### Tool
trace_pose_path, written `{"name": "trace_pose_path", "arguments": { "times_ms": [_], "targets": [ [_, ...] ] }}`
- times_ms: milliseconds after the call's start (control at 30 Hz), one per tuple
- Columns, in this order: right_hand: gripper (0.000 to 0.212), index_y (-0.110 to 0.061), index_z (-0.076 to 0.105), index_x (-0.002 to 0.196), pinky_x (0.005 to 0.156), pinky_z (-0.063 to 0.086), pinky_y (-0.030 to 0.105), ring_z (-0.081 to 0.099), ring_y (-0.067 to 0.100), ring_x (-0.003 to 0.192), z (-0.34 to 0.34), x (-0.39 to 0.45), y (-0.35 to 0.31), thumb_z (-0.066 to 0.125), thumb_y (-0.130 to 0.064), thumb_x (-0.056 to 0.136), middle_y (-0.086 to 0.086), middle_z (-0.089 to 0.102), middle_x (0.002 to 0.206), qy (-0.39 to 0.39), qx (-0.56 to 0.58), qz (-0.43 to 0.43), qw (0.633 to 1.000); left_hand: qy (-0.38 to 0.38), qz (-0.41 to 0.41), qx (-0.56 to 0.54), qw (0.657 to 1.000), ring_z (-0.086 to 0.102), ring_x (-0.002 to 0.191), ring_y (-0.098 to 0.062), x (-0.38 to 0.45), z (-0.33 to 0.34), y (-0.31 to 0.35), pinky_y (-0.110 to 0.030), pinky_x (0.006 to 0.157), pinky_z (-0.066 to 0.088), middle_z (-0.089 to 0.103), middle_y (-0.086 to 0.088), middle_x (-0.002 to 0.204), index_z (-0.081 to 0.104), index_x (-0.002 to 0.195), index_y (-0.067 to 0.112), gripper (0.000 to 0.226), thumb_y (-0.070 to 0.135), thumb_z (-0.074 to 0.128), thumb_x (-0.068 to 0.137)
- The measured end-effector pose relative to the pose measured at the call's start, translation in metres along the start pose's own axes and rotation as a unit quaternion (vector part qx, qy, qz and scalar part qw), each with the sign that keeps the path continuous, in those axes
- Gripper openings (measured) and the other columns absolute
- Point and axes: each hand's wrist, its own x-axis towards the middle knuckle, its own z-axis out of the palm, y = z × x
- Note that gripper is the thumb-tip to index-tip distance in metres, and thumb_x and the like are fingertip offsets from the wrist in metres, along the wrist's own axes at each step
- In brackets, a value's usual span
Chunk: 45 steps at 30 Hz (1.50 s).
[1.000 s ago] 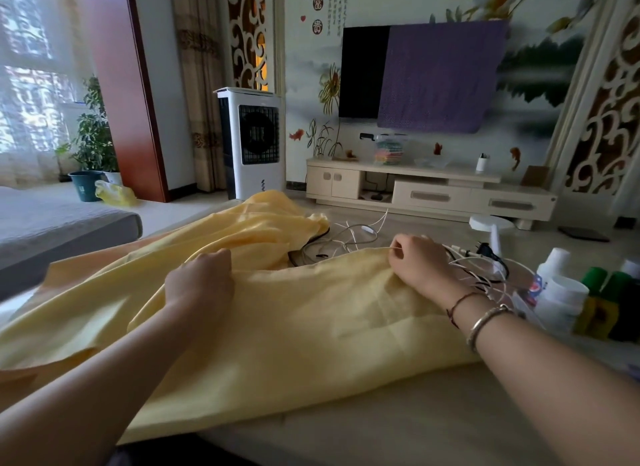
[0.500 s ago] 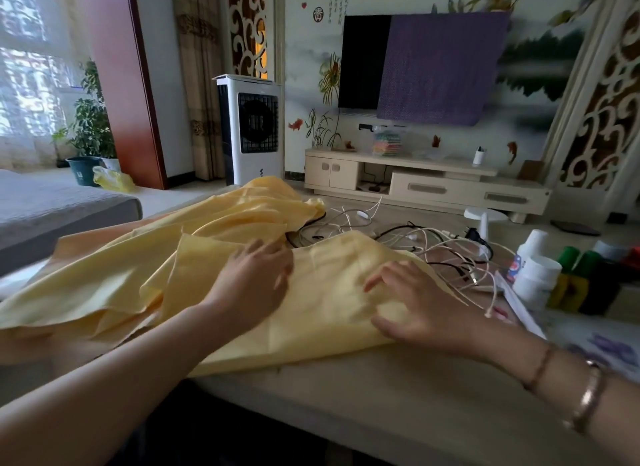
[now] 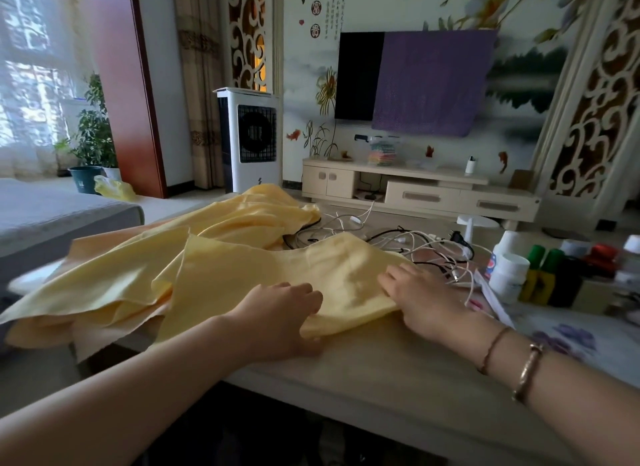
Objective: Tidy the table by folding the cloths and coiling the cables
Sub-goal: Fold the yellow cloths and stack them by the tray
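Yellow cloth (image 3: pixel 221 278) covers most of the left half of the table (image 3: pixel 398 368), bunched up in loose folds, with its left side hanging off the edge. Both hands are on the near fold. The left hand (image 3: pixel 280 313) has its fingers curled over the near edge of the fabric and the thumb tucked underneath, so it's gripping that edge. The right hand (image 3: pixel 426 299) lies flat on the fold's right corner, fingers straight and a bit spread, just pressing down. There are two bracelets on that wrist.

Just past the right hand there's a messy tangle of white and black cables (image 3: pixel 408 243), not coiled at all, partly tucked under the cloth's far edge. To the right of those sits a bunch of small bottles (image 3: pixel 509 275), white ones and green-capped ones.

Further back: a white air cooler (image 3: pixel 252 139), a low TV cabinet (image 3: pixel 415 191), and a wall TV (image 3: pixel 356 77) half covered by a purple cloth (image 3: pixel 433 81).
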Motion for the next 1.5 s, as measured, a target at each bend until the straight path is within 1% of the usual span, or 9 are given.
{"name": "trace_pose_path", "arguments": {
  "times_ms": [133, 233, 400, 633, 900, 1133, 1267, 1367, 1500],
  "targets": [
    [0.029, -0.016, 0.049, 0.083, 0.073, 0.05, 0.037, 0.058, 0.023, 0.086, -0.008, -0.007, 0.014, 0.04, 0.012, 0.078, 0.003, 0.058, 0.089, 0.01, 0.085, 0.053, 0.995, -0.049, -0.028, 0.023, 0.998, 0.059, 0.102, -0.02, -0.011, -0.014, -0.009, -0.034, 0.082, 0.05, 0.056, 0.006, 0.114, 0.053, 0.118, 0.024, 0.03, 0.026, 0.054, 0.088],
    [0.024, -0.018, 0.054, 0.074, 0.058, 0.044, 0.03, 0.058, 0.018, 0.071, -0.018, -0.016, 0.018, 0.046, 0.003, 0.08, 0.0, 0.058, 0.073, -0.009, 0.126, 0.061, 0.99, -0.048, -0.076, 0.001, 0.996, 0.061, 0.099, -0.02, -0.016, -0.021, -0.019, -0.031, 0.08, 0.051, 0.061, 0.005, 0.11, 0.059, 0.113, 0.028, 0.034, 0.011, 0.047, 0.086],
    [0.015, -0.008, 0.058, 0.064, 0.057, 0.039, 0.035, 0.05, 0.015, 0.059, -0.038, -0.029, 0.021, 0.049, -0.004, 0.074, 0.001, 0.053, 0.061, -0.08, 0.2, 0.07, 0.974, -0.079, -0.109, -0.044, 0.99, 0.057, 0.095, -0.015, -0.018, -0.036, -0.031, -0.027, 0.08, 0.05, 0.059, 0.006, 0.113, 0.061, 0.117, 0.027, 0.034, 0.021, 0.051, 0.085],
    [0.016, -0.016, 0.048, 0.069, 0.059, 0.032, 0.032, 0.04, 0.014, 0.064, -0.04, -0.033, 0.02, 0.048, -0.008, 0.083, 0.002, 0.046, 0.07, -0.26, 0.242, 0.066, 0.933, -0.172, -0.069, -0.071, 0.98, 0.047, 0.082, -0.006, -0.013, -0.033, -0.046, -0.023, 0.073, 0.038, 0.046, 0.016, 0.089, 0.055, 0.085, 0.03, 0.009, 0.037, 0.052, 0.091],
    [0.016, -0.018, 0.047, 0.073, 0.058, 0.035, 0.031, 0.05, 0.018, 0.071, -0.007, -0.022, 0.027, 0.048, -0.025, 0.087, -0.001, 0.05, 0.075, -0.127, 0.16, 0.18, 0.962, -0.02, -0.155, -0.129, 0.979, 0.057, 0.083, -0.014, -0.002, -0.008, -0.064, -0.033, 0.077, 0.048, 0.059, 0.008, 0.088, 0.053, 0.075, 0.029, 0.014, 0.029, 0.051, 0.088],
    [0.006, -0.019, 0.044, 0.088, 0.068, 0.038, 0.031, 0.044, 0.018, 0.086, 0.006, -0.017, 0.025, 0.048, -0.023, 0.088, -0.001, 0.043, 0.097, -0.078, 0.099, 0.163, 0.978, -0.02, -0.19, -0.094, 0.977, 0.053, 0.082, -0.011, 0.018, 0.01, -0.064, -0.025, 0.061, 0.041, 0.056, 0.01, 0.093, 0.051, 0.081, 0.027, 0.005, 0.024, 0.051, 0.084],
    [0.021, -0.021, 0.046, 0.102, 0.071, 0.037, 0.031, 0.041, 0.017, 0.102, 0.015, -0.013, 0.03, 0.054, -0.027, 0.084, -0.001, 0.043, 0.11, -0.091, 0.11, 0.156, 0.977, 0.06, -0.136, -0.046, 0.988, 0.042, 0.114, -0.022, 0.018, 0.018, -0.054, -0.034, 0.088, 0.043, 0.04, 0.005, 0.12, 0.044, 0.115, 0.026, 0.036, 0.021, 0.06, 0.083],
    [0.025, -0.024, 0.047, 0.1, 0.064, 0.033, 0.027, 0.042, 0.015, 0.097, 0.02, -0.006, 0.035, 0.058, -0.03, 0.079, -0.004, 0.043, 0.102, -0.109, 0.151, 0.16, 0.969, 0.127, -0.02, -0.132, 0.983, 0.043, 0.107, -0.013, 0.022, 0.017, -0.031, -0.03, 0.089, 0.044, 0.043, 0.011, 0.114, 0.049, 0.111, 0.029, 0.031, 0.014, 0.058, 0.085],
    [0.024, -0.022, 0.044, 0.092, 0.054, 0.03, 0.027, 0.043, 0.012, 0.082, 0.021, 0.003, 0.041, 0.058, -0.034, 0.075, -0.007, 0.05, 0.086, -0.173, 0.195, 0.185, 0.948, 0.06, 0.048, -0.24, 0.968, 0.053, 0.088, -0.011, 0.034, 0.021, 0.004, -0.031, 0.082, 0.048, 0.049, 0.01, 0.102, 0.057, 0.107, 0.027, 0.019, 0.022, 0.058, 0.089]
  ]
}}
